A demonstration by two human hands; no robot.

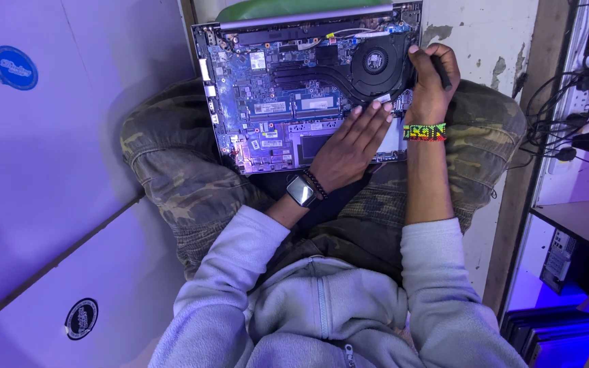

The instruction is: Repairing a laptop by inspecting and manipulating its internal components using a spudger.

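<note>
Centrally, opened laptop (288, 102) is lapped, long axis 9–3. Left hand (352, 146) is laid flat, fingers spread; fan (374, 63) at 12. Right hand (433, 85), nearer, is closed on dark tool (442, 71).

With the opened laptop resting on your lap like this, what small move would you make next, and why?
Probably lower the dark tool in the right hand onto the spot beside the fan, since its tip hovers there, while the left hand lies flat on the laptop, steadying it.
</note>
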